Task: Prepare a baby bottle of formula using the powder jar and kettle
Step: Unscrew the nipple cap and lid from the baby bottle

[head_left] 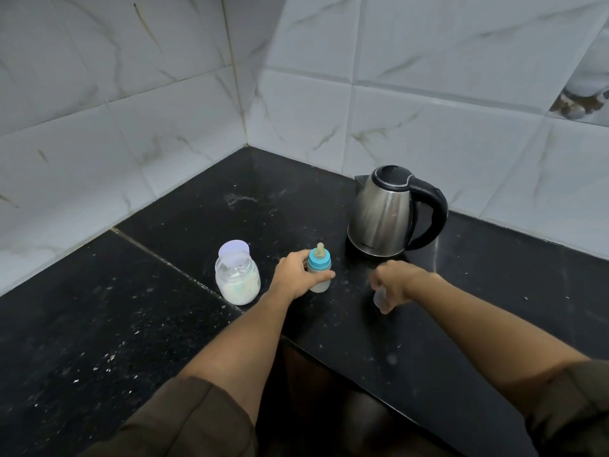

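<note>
A small baby bottle (319,270) with a blue collar and a beige teat stands upright on the black counter (164,324); its lower part looks milky. My left hand (295,277) grips the bottle from the left, thumb across its front. To its left stands the clear powder jar (238,279), holding white powder, its pale lid (234,249) tilted open. My right hand (393,283) hovers low over the counter to the right of the bottle, fingers curled round a small clear cap (379,296). The steel kettle (382,216) with a black handle stands behind, lid shut.
White marble-look tiled walls meet in a corner behind the counter. White powder specks are scattered over the counter. The counter's front edge (329,354) cuts in between my forearms, with a dark cabinet below.
</note>
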Available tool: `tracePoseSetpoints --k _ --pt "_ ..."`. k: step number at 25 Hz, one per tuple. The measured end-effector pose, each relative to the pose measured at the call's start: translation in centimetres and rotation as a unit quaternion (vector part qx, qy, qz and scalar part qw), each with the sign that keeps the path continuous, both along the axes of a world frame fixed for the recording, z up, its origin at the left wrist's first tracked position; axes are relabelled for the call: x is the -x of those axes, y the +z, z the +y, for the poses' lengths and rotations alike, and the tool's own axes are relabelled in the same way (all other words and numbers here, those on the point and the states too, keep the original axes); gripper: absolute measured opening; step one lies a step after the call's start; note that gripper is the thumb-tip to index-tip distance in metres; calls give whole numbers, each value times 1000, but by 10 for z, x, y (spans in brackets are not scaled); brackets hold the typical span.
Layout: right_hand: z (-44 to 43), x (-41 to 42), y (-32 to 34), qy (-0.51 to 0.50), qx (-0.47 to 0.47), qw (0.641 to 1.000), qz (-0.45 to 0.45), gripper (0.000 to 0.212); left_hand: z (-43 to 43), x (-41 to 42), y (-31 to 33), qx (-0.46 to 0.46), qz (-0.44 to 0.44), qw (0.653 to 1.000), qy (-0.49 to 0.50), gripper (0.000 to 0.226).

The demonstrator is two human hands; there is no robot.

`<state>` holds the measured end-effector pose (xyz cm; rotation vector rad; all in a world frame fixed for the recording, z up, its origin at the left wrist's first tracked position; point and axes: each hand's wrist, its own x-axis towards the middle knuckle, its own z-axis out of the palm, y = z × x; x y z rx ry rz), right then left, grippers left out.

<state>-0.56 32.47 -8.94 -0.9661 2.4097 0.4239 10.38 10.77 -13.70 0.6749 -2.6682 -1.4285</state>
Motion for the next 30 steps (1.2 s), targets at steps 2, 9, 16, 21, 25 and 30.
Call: tracePoseSetpoints --k 2,9,16,21,25,30 --pt "1 0 -8 -3 -3 1000 3 42 0 -1 1 -2 1 1000 2 71" --pt "-29 7 9 7 132 990 47 75 2 -4 3 -19 -3 1000 9 77" --pt "-103 -16 31 -19 256 966 24 57 1 -4 4 5 -14 1000 3 50" --pt "-113 -16 23 -42 249 966 65 52 -3 -2 5 12 -27 1000 -5 42" --pt "-120 -13 26 -28 228 972 51 48 -5 0 2 21 -34 999 -9 42" --pt "-119 -10 36 90 181 979 35 36 -7 4 -1 31 -37 999 -7 42"
